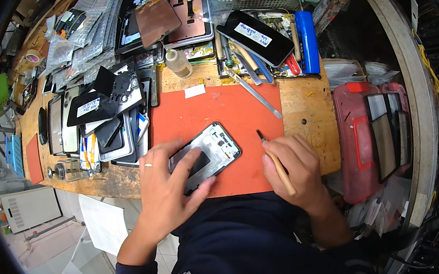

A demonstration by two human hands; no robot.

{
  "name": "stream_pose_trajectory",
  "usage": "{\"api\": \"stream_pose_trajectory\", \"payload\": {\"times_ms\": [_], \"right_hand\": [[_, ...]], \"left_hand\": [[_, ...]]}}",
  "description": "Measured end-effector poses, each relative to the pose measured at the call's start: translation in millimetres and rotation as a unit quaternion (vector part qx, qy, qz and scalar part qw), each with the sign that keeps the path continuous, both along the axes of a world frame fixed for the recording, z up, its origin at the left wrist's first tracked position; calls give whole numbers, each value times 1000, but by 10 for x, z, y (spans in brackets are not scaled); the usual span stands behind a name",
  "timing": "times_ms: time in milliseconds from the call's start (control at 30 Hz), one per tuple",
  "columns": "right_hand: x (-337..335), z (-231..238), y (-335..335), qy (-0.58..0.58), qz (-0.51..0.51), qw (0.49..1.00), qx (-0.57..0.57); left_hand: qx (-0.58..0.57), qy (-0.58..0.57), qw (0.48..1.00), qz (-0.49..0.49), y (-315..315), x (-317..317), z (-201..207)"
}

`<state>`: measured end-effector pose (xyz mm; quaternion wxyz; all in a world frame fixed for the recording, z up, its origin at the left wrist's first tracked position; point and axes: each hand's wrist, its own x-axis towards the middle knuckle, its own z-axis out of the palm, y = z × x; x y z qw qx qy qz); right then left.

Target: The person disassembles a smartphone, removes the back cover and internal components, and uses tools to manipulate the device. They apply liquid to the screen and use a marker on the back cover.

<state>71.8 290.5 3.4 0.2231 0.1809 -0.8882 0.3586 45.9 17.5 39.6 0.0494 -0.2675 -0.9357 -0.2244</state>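
Note:
An opened phone frame (219, 149), silvery grey inside with a dark rectangle in its middle, lies tilted on the orange-red mat (255, 106). My left hand (165, 182) grips its lower part, fingers along the left side and across the inside, thumb at the right edge; the hand covers part of the frame. To the right, my right hand (306, 173) is closed round a slim tool with a wooden handle (282, 173) and a short dark tip. That tip points up and left, apart from the phone frame. What kind of tool it is, I cannot make out.
Phones and phone parts are piled at the left (120, 110). Along the back stand a small dropper bottle (178, 64), a metal strip (256, 95), a black phone (262, 39), a blue cylinder (307, 42) and a green basket (255, 1). A red case (349, 145) sits beyond the right table edge.

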Motion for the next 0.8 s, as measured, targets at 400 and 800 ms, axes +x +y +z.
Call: {"api": "stream_pose_trajectory", "payload": {"times_ms": [400, 800], "right_hand": [[173, 122, -117, -67, 145, 952, -259], [319, -53, -158, -20, -11, 999, 33]], "left_hand": [[573, -489, 657, 34, 479, 34, -238], [81, -58, 994, -36, 30, -155, -35]]}}
